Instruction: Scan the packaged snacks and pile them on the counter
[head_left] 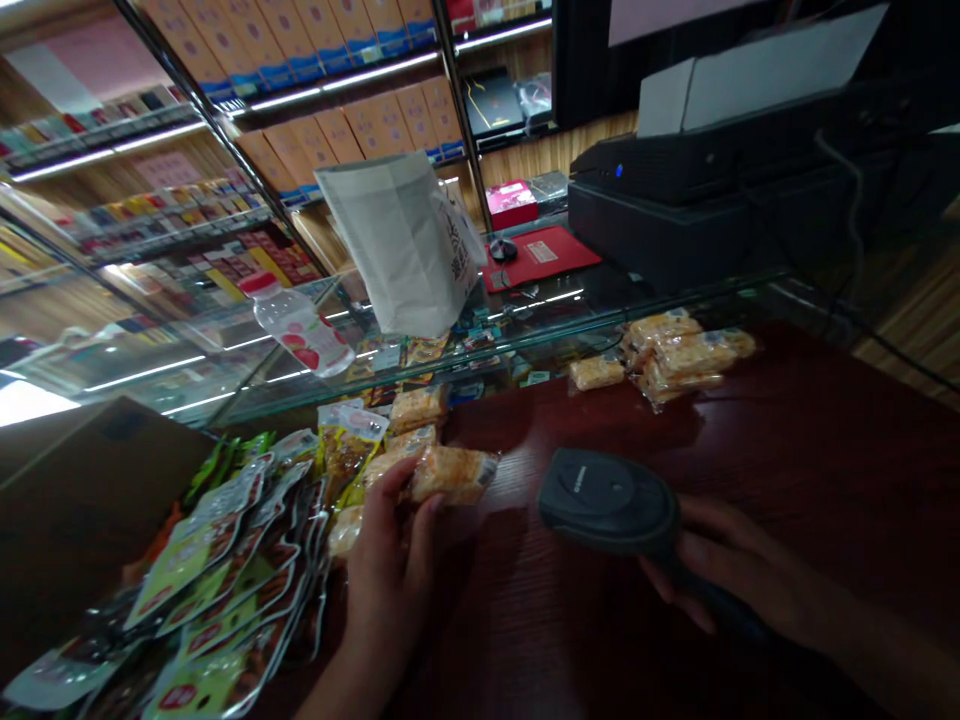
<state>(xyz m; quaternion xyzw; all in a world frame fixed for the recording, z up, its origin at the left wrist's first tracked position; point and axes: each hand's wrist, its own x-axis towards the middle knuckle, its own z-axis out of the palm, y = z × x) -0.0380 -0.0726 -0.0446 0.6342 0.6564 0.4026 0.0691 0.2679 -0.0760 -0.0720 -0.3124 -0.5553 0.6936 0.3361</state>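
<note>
Between the thumb and fingers of my left hand is a clear-wrapped snack bar, pale orange with a small label at its right end. More wrapped bars lie just behind and beside that hand. My right hand is wrapped round the handle of a black barcode scanner. The scanner's head points left, toward the held bar, with a gap between them. Farther back on the right, a pile of similar wrapped bars rests on the dark red tabletop.
Several snack pouches are heaped on the left, by a cardboard box. On the glass counter stand a plastic bottle and a white paper bag. A black printer-like machine sits at the back right.
</note>
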